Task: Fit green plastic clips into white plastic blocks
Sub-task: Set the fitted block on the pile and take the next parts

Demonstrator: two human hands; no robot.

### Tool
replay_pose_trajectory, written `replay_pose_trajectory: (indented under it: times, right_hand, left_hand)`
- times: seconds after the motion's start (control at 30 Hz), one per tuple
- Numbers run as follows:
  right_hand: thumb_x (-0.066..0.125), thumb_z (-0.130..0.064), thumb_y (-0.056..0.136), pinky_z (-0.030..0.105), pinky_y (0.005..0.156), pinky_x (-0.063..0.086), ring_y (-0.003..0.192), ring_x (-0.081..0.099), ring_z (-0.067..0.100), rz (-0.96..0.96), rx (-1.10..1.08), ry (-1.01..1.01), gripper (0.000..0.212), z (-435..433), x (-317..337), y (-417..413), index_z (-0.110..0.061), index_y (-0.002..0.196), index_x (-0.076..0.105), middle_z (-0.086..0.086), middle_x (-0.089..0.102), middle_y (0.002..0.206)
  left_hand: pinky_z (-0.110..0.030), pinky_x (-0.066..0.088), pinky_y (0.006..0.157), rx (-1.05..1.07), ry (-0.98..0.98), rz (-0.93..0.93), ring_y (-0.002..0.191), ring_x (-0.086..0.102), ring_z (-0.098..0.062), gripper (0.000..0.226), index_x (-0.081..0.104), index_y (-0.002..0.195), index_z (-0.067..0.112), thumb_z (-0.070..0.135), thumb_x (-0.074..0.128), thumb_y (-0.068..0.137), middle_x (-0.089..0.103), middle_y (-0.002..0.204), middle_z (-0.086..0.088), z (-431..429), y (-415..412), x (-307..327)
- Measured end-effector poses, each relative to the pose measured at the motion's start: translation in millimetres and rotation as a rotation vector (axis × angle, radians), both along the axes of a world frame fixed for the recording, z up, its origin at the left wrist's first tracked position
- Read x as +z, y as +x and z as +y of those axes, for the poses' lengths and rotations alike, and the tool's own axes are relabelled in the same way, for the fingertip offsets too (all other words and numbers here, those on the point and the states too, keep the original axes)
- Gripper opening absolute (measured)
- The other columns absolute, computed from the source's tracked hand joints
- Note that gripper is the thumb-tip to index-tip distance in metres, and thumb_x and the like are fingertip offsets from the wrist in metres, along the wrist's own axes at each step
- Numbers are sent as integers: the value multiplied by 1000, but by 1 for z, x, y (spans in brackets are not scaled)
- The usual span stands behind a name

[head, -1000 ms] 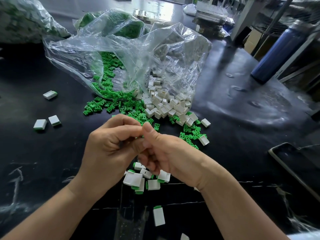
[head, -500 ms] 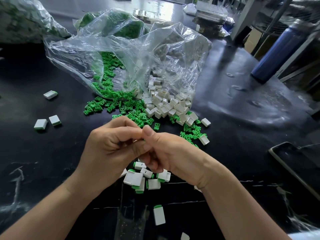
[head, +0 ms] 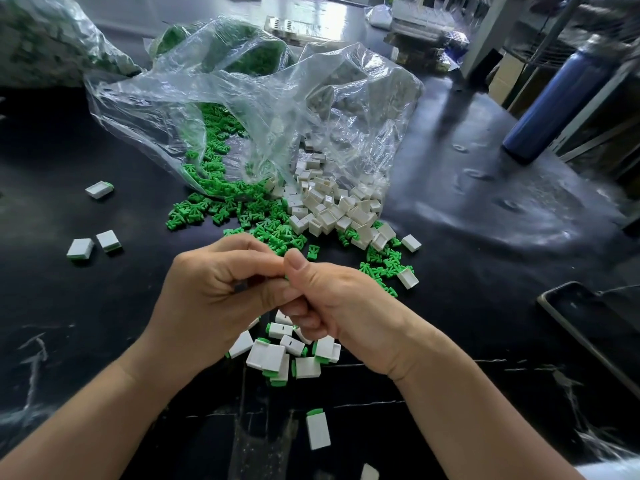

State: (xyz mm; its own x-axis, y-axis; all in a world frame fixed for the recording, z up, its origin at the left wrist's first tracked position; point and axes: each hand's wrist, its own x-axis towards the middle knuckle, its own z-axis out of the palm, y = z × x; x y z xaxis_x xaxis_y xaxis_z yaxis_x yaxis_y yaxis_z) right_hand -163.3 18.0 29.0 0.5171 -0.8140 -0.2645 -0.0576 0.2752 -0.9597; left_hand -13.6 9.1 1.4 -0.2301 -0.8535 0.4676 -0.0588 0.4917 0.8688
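In the head view, a crumpled clear plastic bag is seen lying open on the black table, and everything else is placed from it.

At the bag's mouth, a large spill of loose green plastic clips is seen, and right beside it a heap of hollow white plastic blocks; the two heaps touch and partly mix. None of these has been joined.

On the near side of the bag, the left hand and the right hand are held together above the table, fingers curled and thumbs pressed tip to tip. A small part is pinched between them; only a sliver of green is shown, and whether a block is around it cannot be told.

Directly under the hands, a small cluster of finished white blocks with green ends has been gathered. One more lies nearer, and three lie scattered well to the left of the bag's mouth.

Progress is judged early: roughly a dozen pieces are done, while far more loose parts are left.
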Motion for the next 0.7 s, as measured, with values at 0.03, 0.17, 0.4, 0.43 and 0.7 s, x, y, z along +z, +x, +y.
replay_pose_trajectory:
  times: [0.03, 0.17, 0.4, 0.43, 0.7]
  right_hand:
    - [40, -53, 70, 20, 51, 20, 54, 23, 7, 3, -10, 5, 36, 0, 0, 1, -18, 69, 43, -10, 33, 56]
    - [39, -53, 71, 20, 51, 18, 54, 22, 7, -2, -6, 15, 39, 1, 0, 3, -14, 69, 43, -8, 30, 59]
    - [37, -54, 70, 18, 49, 19, 55, 21, 7, -12, 17, 29, 54, 1, 0, 6, -6, 92, 51, -6, 27, 62]
    - [37, -54, 73, 18, 49, 19, 55, 21, 6, -17, 12, 42, 47, 1, 0, 6, -9, 84, 48, -6, 27, 62]
    - [34, -63, 72, 19, 49, 24, 52, 29, 8, 87, 70, 31, 46, 0, 0, 2, -24, 55, 52, -4, 37, 58]
  left_hand:
    - [-42, 53, 54, 12, -15, -20, 63, 63, -22, 28, 69, 82, 28, 54, 68, 70, 64, 81, 1, 0, 0, 0]
    - [-41, 53, 55, 29, -36, -34, 64, 64, -19, 29, 67, 83, 30, 55, 66, 71, 65, 83, 1, -2, 1, 0]
    - [-35, 52, 56, 12, -73, -73, 64, 62, -14, 35, 68, 93, 21, 51, 65, 74, 64, 84, -1, -2, 3, 1]
    - [-36, 52, 56, 10, -71, -73, 65, 62, -14, 34, 69, 90, 23, 52, 65, 74, 64, 84, -1, -1, 3, 1]
    - [-27, 50, 51, -57, 25, 35, 59, 61, -19, 32, 71, 80, 15, 46, 70, 72, 62, 78, -6, 2, -1, 0]
